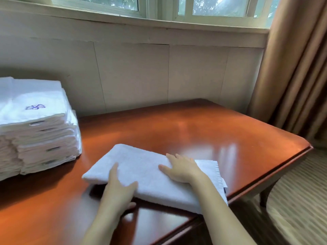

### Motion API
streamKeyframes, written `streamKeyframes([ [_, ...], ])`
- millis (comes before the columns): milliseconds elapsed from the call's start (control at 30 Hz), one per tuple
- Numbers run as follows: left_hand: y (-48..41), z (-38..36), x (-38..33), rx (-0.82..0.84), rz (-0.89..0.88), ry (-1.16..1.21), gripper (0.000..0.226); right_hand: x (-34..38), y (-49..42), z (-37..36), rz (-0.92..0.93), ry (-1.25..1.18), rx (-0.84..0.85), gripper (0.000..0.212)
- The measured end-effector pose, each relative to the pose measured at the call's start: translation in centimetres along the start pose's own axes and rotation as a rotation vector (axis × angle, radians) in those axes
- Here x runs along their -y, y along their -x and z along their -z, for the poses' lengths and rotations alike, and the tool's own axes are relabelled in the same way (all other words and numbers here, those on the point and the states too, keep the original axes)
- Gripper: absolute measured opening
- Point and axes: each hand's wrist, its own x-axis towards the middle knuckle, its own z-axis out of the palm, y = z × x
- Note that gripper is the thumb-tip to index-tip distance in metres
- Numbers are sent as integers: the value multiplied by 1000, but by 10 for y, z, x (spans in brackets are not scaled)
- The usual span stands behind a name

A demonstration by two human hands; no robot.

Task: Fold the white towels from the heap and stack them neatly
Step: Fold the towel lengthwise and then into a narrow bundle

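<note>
Where the folded white towel [141, 167] lies near the near right edge of the table [212, 131], it is pressed flat by both hands: the right hand [178, 169] with fingers spread, the left hand [118, 186] with fingers laid together and thumb out. Creases are best smoothed outward and the edges squared before it is carried to the stack of folded towels [35, 131] at the left.
</note>
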Motion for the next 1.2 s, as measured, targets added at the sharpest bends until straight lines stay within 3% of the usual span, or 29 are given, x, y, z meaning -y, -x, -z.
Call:
streamKeyframes([
  [100, 1, -11, 3, -8, -158, -270, 52, 3, 1, -5, -7, 18, -13, 64],
  [233, -17, 8, -6, -303, -198, -273, 44, 6, 18, 6, 30, -16, 160, 58],
  [300, -24, 21, -5, -372, -162, -274, 40, 6, 28, 12, 80, -46, 269, 57],
  [367, -27, 29, -6, -327, -146, -253, 31, 8, 31, 11, 127, -98, 264, 53],
  [433, -25, 29, -7, -232, -168, -276, 29, 12, 25, 3, 152, -174, 140, 47],
  [567, -14, 16, -5, -121, -241, -560, 65, 21, 2, -19, 132, -299, -135, 44],
  [667, -13, 17, -8, -163, -177, -463, 69, 26, -10, -22, 50, -561, -187, 43],
  [800, -20, 26, -11, -100, -54, -217, 77, 31, -19, -15, -74, -858, -86, 57],
  [867, -17, 33, -15, 25, -27, -40, 89, 32, -18, -13, -81, -1048, 27, 65],
  [933, -14, 45, -17, 223, -27, -89, 99, 30, -15, -11, -47, -1151, 147, 66],
  [1000, -9, 57, -20, 394, -5, -264, 101, 31, -12, -11, 42, -1109, 261, 51],
  [1100, -6, 68, -15, 392, 29, -229, 74, 33, -9, -10, 154, -992, 222, 31],
  [1200, -7, 75, -3, 366, 32, -28, 47, 30, -5, -5, 223, -954, 220, 47],
])
